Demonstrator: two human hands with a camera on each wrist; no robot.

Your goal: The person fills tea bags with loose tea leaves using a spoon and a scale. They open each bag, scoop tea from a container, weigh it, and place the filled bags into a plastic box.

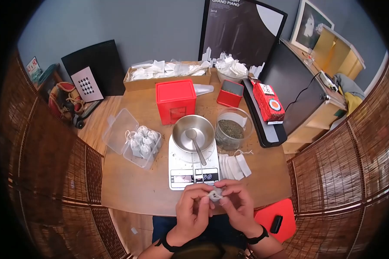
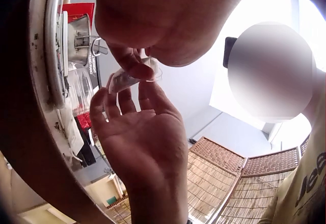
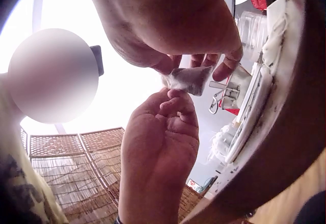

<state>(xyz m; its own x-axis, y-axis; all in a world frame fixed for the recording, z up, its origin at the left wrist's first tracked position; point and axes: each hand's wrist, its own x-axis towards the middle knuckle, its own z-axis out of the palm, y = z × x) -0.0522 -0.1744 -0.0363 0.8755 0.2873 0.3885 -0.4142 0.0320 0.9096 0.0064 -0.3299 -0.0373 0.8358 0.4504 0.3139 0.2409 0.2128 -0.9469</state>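
A small white filled pouch (image 1: 215,195) is held between both hands in front of the scale, over the table's near edge. My left hand (image 1: 193,208) pinches one side of its top with thumb and fingers. On the other side my right hand (image 1: 239,206) pinches it too. In the left wrist view the pouch (image 2: 125,80) lies between the fingertips of both hands. The right wrist view shows the pouch (image 3: 191,79) bulging, its contents dark through the cloth.
A steel pan (image 1: 182,135) with a spoon stands on the white scale (image 1: 173,162). Flat empty pouches (image 1: 232,167) and a glass jar of dried leaves (image 1: 231,129) lie right; a plastic box (image 1: 153,160) of filled pouches stands left. Behind is a red tin (image 1: 175,96).
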